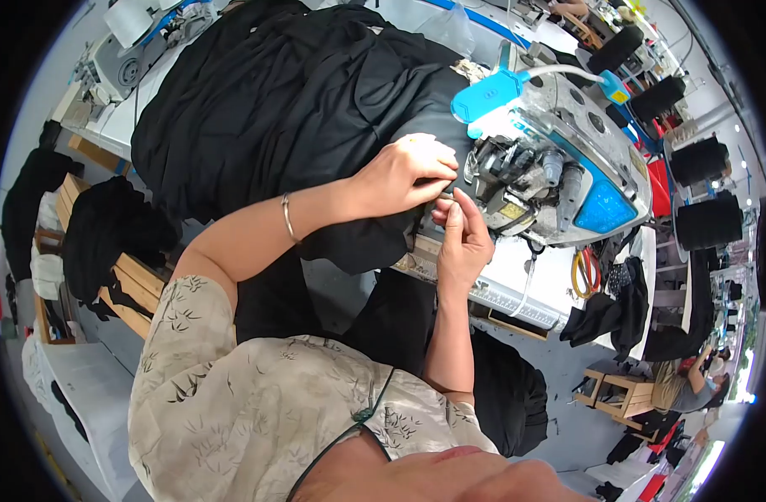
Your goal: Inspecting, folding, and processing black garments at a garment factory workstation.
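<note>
My left hand (414,168), with a bangle on the wrist, is over the edge of a large heap of black fabric (264,100). Its fingers and thumb are bent together; what they grip is hidden. Just below and to the right, my right hand (463,241) has thumb and forefinger pinched on a small thin thing (446,196), too small to name. The fingertips of both hands nearly meet there. Right beside them stands an industrial sewing machine, likely an overlocker (546,182), with its needle area lit by a blue clip-on lamp (488,95).
Black thread cones (709,223) stand along the right. Scissors with red and yellow handles (585,273) and black scraps (609,314) lie on the white table's right end. A wooden bench (129,295) bearing black cloth is at left. Another person (687,383) sits far right.
</note>
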A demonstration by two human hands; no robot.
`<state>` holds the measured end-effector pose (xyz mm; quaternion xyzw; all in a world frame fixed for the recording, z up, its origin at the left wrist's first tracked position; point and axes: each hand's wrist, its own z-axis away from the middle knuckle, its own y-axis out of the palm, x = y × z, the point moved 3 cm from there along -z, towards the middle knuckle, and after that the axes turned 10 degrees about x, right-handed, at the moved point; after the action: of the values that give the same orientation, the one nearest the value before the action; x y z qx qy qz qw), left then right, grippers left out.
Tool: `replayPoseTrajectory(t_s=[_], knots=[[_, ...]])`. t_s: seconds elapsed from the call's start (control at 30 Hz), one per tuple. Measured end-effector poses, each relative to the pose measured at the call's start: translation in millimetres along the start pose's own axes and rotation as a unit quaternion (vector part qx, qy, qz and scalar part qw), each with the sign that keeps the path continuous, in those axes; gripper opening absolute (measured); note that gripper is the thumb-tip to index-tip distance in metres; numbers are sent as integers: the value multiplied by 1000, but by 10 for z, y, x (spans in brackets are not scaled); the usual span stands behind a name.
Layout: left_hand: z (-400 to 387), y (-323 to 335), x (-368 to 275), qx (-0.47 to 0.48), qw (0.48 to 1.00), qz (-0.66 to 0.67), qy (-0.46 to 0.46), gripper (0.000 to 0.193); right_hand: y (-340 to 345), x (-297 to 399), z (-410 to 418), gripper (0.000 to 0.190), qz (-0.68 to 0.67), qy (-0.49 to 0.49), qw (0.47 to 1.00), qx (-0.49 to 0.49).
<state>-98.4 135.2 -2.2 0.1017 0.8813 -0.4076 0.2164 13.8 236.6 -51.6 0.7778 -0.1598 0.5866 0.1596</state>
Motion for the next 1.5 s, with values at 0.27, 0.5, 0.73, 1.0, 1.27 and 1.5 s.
replayPoseTrajectory(t_s=[0.27, 0.5, 0.73, 1.0, 1.27, 1.5], knots=[[-565, -18, 999, -75, 989, -131, 4, 20, 191, -65, 153, 26, -8, 15, 996, 92], [412, -51, -495, 178, 977, 94, 68, 11, -83, -309, 492, 42, -206, 137, 964, 97], [321, -122, -856, 255, 960, 88, 73, 46, 258, 40, 797, 23, 67, 87, 906, 408], [613, 262, -572, 544, 822, -166, 12, 32, -3783, 2123, 3561, 31, 667, 117, 582, -450], [-33, 1118, -1788, 58, 936, -54, 344, 17, -4674, 2677, 6759, 11, 418, -261, 517, -700], [1002, 2194, -1375, 309, 889, -95, 324, 8, -3862, 820, 7886, 13, 554, 314, 654, -409]])
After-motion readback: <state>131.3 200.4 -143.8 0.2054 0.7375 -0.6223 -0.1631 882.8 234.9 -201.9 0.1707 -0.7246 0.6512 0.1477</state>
